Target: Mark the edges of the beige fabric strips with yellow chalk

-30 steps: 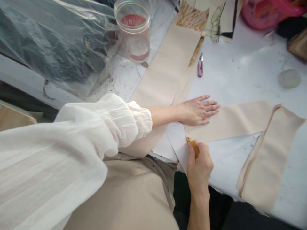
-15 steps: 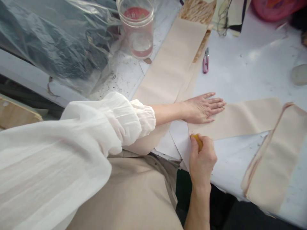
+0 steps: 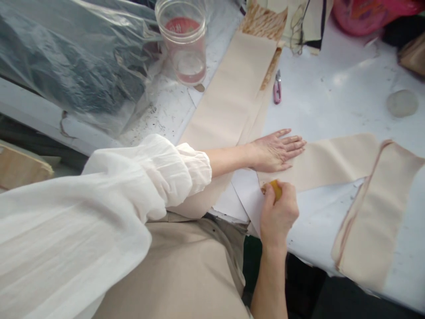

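My left hand (image 3: 277,150) lies flat, fingers spread, on a beige leather-like strip (image 3: 338,159) stretched across the table. Just below it, my right hand (image 3: 279,210) pinches a small yellow block (image 3: 276,189) against the strip's near left end. A few brown crumbs show beside the block. Under my left forearm runs another pale beige piece (image 3: 229,93), with brown-streaked material at its far end. To the right, several folded beige strips (image 3: 375,221) with brownish edges lie stacked across the strip's far end.
Pink-handled thread snips (image 3: 277,88) lie beyond my left hand. A clear plastic jar (image 3: 186,53) stands at the upper left beside plastic-wrapped material (image 3: 83,57). A round translucent disc (image 3: 402,103) and a pink container (image 3: 368,17) are at the upper right. The table's front edge runs below my right hand.
The view has shifted slightly. My right hand has moved a little up along the strip's end with the yellow block, and brown crumbs now show by it. My left hand stays flat.
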`<state>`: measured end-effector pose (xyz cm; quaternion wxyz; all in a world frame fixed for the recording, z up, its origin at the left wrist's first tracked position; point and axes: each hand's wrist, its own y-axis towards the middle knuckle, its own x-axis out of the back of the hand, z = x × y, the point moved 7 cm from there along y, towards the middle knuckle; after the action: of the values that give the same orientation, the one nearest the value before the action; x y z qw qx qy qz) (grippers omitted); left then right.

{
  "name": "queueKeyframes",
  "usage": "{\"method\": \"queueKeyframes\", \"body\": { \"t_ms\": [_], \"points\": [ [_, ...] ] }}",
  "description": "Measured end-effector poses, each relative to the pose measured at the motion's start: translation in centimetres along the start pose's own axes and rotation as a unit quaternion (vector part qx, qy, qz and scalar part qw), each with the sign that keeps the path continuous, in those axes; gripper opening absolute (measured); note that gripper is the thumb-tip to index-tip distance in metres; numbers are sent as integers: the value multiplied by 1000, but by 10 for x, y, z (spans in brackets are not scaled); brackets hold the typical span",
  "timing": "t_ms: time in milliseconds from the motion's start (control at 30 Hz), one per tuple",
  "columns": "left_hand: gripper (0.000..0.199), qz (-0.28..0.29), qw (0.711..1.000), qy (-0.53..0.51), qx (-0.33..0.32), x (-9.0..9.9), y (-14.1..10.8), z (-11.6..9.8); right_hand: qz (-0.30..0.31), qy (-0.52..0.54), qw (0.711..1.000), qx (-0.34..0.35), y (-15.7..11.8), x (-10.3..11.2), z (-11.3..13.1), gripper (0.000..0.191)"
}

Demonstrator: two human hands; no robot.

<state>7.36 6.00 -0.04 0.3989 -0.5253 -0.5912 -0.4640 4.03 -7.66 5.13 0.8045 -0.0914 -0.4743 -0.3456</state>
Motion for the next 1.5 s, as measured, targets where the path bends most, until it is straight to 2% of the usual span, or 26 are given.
{"method": "queueKeyframes", "body": {
  "t_ms": [67,133,233,267,333,400,433,533,633,733,800,867,933,1000,1067,1133,1200,1267,1367,1433,1500],
  "points": [
    [63,-2,1000,1,-2,-1,0,-1,27,-2,1000,13,-7,-7,4,19],
    [63,-3,1000,-1,4,-1,0,-2,63,21,998,6,-19,-5,3,17],
    [63,5,1000,-11,14,-3,0,-2,122,60,989,-56,-37,10,-7,19],
    [64,7,1000,-15,13,-3,0,-2,110,64,988,-85,-40,18,-12,22],
    [64,6,1000,-20,10,-2,0,-3,26,59,990,-125,-37,38,-20,30],
    [64,0,1000,-19,12,0,-1,-3,-62,53,990,-112,-26,47,-20,35],
    [64,0,1000,-18,14,0,-1,-3,-78,49,992,-90,-18,44,-16,33],
    [64,4,1000,-12,18,-1,-1,-2,-26,8,999,-23,1,15,-4,21],
    [63,-2,1000,-6,13,-1,-1,-3,20,-20,1000,5,-4,-4,3,18],
    [63,0,1000,-4,20,-1,0,-2,79,5,997,4,-29,-2,4,18],
    [63,10,999,-4,33,-1,-1,1,109,37,993,-36,-46,8,-2,18],
    [63,11,999,-3,38,-1,-1,1,75,77,989,-104,-58,26,-15,20],
    [63,-1,999,3,35,1,-1,-3,-17,105,980,-166,-65,48,-29,29],
    [62,-12,998,20,54,4,-1,-10,-92,120,969,-195,-65,63,-40,34],
    [62,-3,994,44,102,6,-1,-15,-110,133,965,-197,-60,65,-47,36],
    [59,24,985,67,157,9,-3,-20,-95,137,969,-181,-52,59,-50,37],
    [51,39,979,83,183,16,-5,-26,-82,112,979,-147,-44,52,-49,36],
    [45,11,981,91,168,26,-3,-34,-84,77,987,-116,-40,47,-46,35],
    [40,-41,993,74,82,33,5,-51,-105,32,989,-94,-36,46,-45,34],
    [39,-41,998,44,24,24,13,-63,-108,-1,990,-88,-33,45,-46,35],
    [44,-36,999,22,-7,10,21,-71,-100,-33,990,-89,-31,42,-48,36]
  ]
}}
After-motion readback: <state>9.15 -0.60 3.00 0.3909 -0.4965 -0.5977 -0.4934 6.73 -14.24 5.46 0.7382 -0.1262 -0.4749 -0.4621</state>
